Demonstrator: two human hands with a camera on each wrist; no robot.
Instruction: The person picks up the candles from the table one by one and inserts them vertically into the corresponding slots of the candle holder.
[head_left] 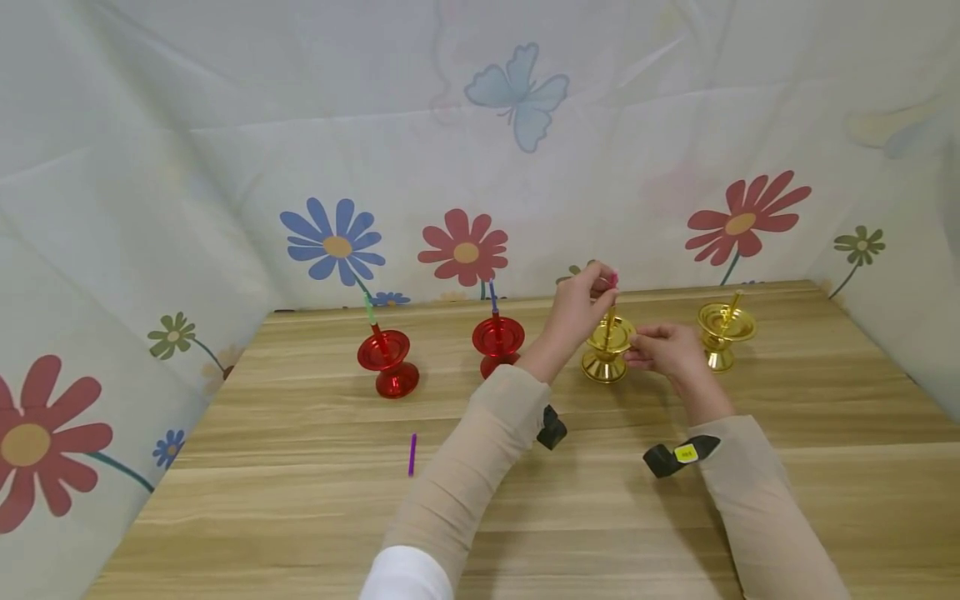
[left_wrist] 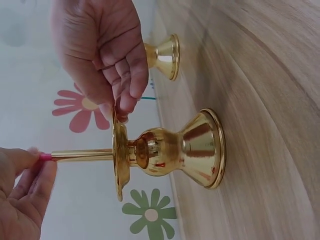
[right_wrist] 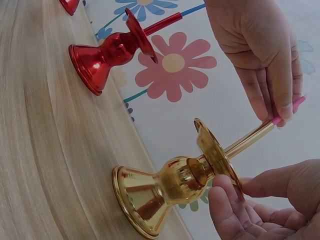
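Note:
My left hand (head_left: 573, 312) pinches a thin pink candle (right_wrist: 299, 103) at the top of the tube on a gold candle holder (head_left: 604, 367). The candle's lower end sits at or in the tube's mouth; how deep cannot be seen. Between thumb and fingers, my right hand (head_left: 667, 348) grips the rim of this holder's dish. The holder stands upright on its flared base. To its right is a second gold candle holder (head_left: 720, 358), with a bare tube in its dish.
On the left stand two red candle holders, one (head_left: 397, 382) with a green candle (head_left: 369, 310), the other (head_left: 498, 336) with a blue candle (head_left: 492, 296). A purple candle (head_left: 412, 455) lies on the wooden table (head_left: 300, 492). Behind hangs a flowered curtain (head_left: 622, 167).

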